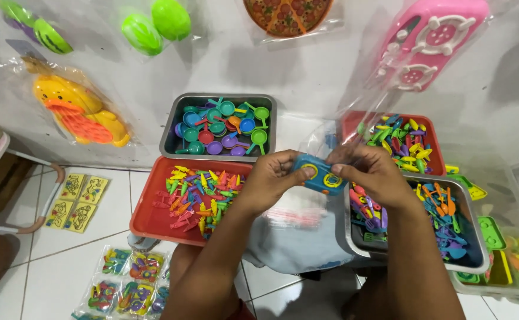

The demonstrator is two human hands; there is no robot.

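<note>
Centrally, both hands grip one small blue toy stove [321,173] with yellow burner rings: the left hand [269,178] curls closed on its left end, the right hand [373,172] pinches its right end along with a clear plastic bag [354,112]. Beneath and left lies a red tray [152,220] of colourful toy utensils; a metal tray [354,237] sits right.

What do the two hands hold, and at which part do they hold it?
Both hands hold a small blue toy stove: left hand at its left end, right hand at its right end.

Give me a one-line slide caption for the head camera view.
Both hands, left hand and right hand, hold a blue toy stove above trays of colourful plastic toy utensils.
</note>
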